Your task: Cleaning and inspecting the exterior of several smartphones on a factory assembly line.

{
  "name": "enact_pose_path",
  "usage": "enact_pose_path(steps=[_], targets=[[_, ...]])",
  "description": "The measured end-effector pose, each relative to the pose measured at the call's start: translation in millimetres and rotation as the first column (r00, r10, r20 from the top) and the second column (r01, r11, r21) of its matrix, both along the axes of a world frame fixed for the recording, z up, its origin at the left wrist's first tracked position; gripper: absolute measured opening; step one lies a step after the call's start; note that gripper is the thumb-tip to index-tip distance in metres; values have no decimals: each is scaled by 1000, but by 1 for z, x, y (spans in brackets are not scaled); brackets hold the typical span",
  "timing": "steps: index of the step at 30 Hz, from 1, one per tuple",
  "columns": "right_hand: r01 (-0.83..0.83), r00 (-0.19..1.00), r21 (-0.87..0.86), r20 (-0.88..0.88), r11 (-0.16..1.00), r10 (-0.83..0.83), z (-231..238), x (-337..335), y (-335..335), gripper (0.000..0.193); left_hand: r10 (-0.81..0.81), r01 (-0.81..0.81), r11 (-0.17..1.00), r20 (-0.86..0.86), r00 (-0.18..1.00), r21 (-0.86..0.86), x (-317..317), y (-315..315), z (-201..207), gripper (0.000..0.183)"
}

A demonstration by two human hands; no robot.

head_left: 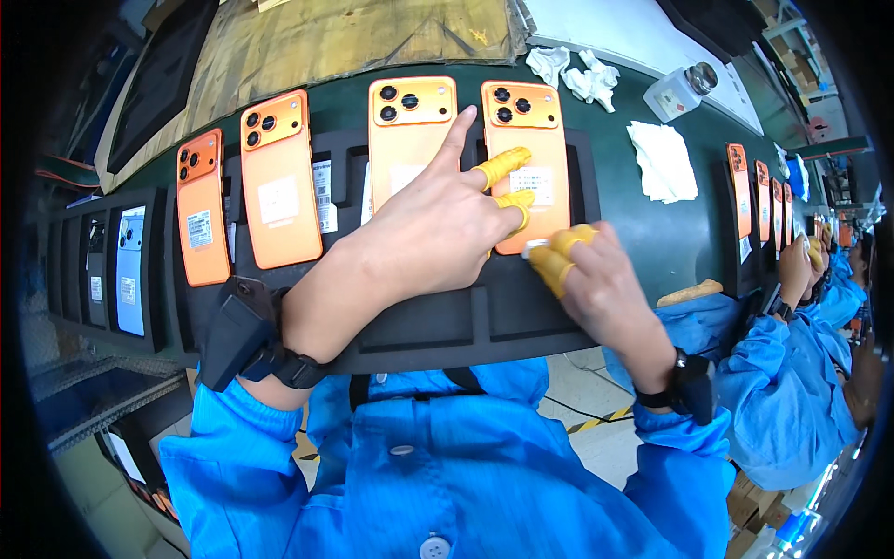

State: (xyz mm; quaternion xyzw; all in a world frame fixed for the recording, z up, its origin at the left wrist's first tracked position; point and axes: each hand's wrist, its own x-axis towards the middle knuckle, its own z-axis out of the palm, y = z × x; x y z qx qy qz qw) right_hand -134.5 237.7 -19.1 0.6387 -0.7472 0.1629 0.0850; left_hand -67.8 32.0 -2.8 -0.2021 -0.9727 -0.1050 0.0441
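Observation:
Four orange phones lie face down in a black foam tray, their camera bumps at the far end. My left hand [438,224] reaches across the tray, index finger stretched out, with yellow finger cots on two fingertips. Those tips rest on the label of the rightmost orange phone [549,140]. Part of the neighbouring orange phone [410,140] is hidden under this hand. My right hand [596,279], also in yellow finger cots, is pinched round a small white wad [535,247] at that rightmost phone's lower edge. Farther left lie two more orange phones [277,186] [202,210], untouched.
The black foam tray [424,321] has recessed slots. Another tray at left holds a blue phone [130,265] and a dark one. A white cloth [663,160], crumpled white scraps [591,82] and a clear bottle [680,91] stand right. Co-workers in blue sit at far right.

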Motion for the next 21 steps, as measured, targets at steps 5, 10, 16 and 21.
enact_pose_path(steps=[5,10,16,21], targets=[[45,999,-2,-13,999,-45,-2,-3,11,23,-10,15,999,-124,992,41,3,-1,-7,15],[-63,998,21,-2,998,63,-6,3,1,23,-8,10,999,-60,998,30,1,2,0,14],[82,996,2,-21,997,-82,9,2,7,26,-4,12,998,-126,992,59,1,1,-7,15],[446,895,-166,63,879,-442,19,-1,41,26,49,-48,996,-3,999,72,8,-2,5,20]])
